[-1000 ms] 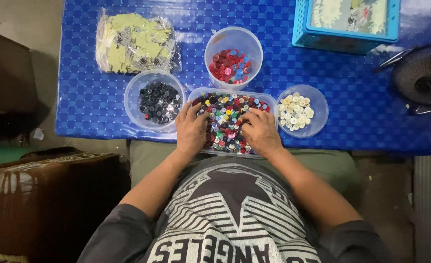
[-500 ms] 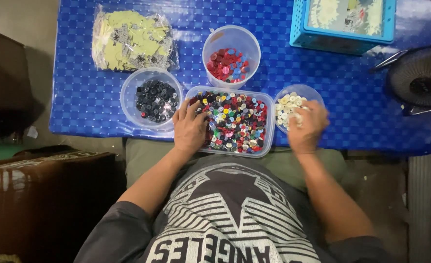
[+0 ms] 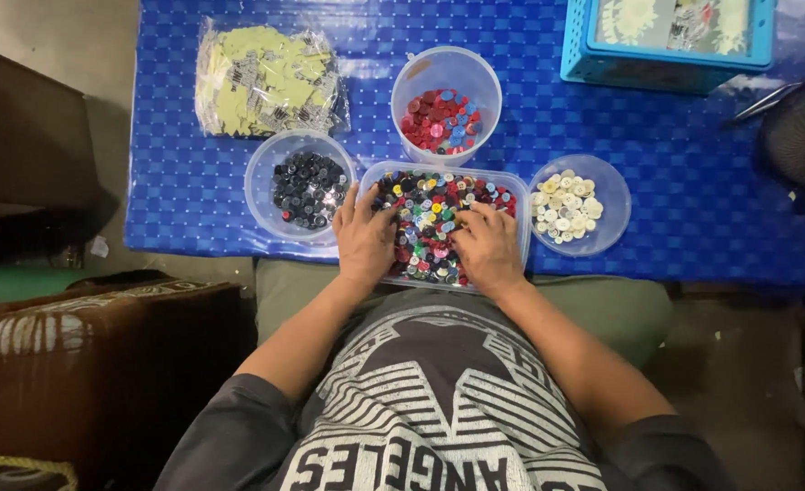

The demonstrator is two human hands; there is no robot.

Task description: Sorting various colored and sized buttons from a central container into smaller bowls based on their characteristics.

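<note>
A: Currently, where are your hands?

B: Your left hand [image 3: 364, 238] lies palm down on the left part of the rectangular clear tray [image 3: 520, 195], fingers spread over the mixed buttons [image 3: 430, 218]. Your right hand [image 3: 486, 247] lies on the tray's right part, fingers curled down into the same buttons.

A: State of each grip?

B: The left grip is released and flat, holding nothing. For the right, you cannot tell whether the fingertips pinch a button; they are buried in the pile.

A: Where does the tray sit?

B: At the near edge of the blue desk [image 3: 693, 182], directly before your body. At 9 o'clock of the tray, touching it, stands a round tub of black buttons [image 3: 308, 186]. At 12 o'clock stands a taller round tub of red and blue buttons [image 3: 443, 120]. At 3 o'clock, just beside the tray, is a round tub of white buttons [image 3: 566, 207].

A: Anything farther out?

B: At 10 o'clock lies a clear bag of pale yellow pieces [image 3: 266, 82]. At 1 o'clock stands a blue basket [image 3: 661, 64], and a dark fan [image 3: 798, 136] sits at the desk's right edge.
</note>
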